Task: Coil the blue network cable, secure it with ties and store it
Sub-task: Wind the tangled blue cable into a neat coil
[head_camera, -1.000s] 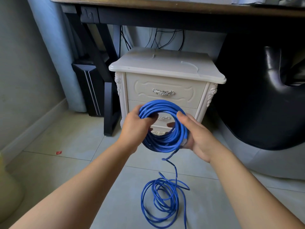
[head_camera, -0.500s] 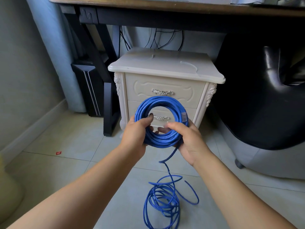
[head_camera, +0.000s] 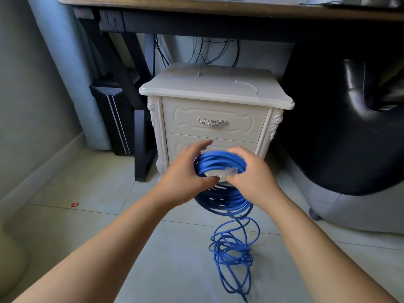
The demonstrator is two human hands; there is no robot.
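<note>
The blue network cable (head_camera: 220, 164) is wound into a round coil held in front of the white nightstand. My left hand (head_camera: 185, 178) grips the coil's left side, with the forefinger lifted. My right hand (head_camera: 253, 178) closes over the coil's right side, and the clear plug end (head_camera: 231, 171) shows at its fingertips. From the coil's lower edge a strand drops to a loose tangle of the same cable (head_camera: 234, 256) on the floor tiles. Two white ties (head_camera: 247, 84) lie on the nightstand top.
The white nightstand (head_camera: 214, 92) with two drawers stands under a dark desk (head_camera: 196, 16). A black chair (head_camera: 349, 127) fills the right side. A black computer case (head_camera: 111, 114) sits at the left, beside the desk leg. A small red scrap (head_camera: 75, 204) lies on the tiles.
The coil has dropped lower and tilted flatter. My right hand has slid up over its right side, and the plug end has moved inward. The loose cable on the floor has shifted.
</note>
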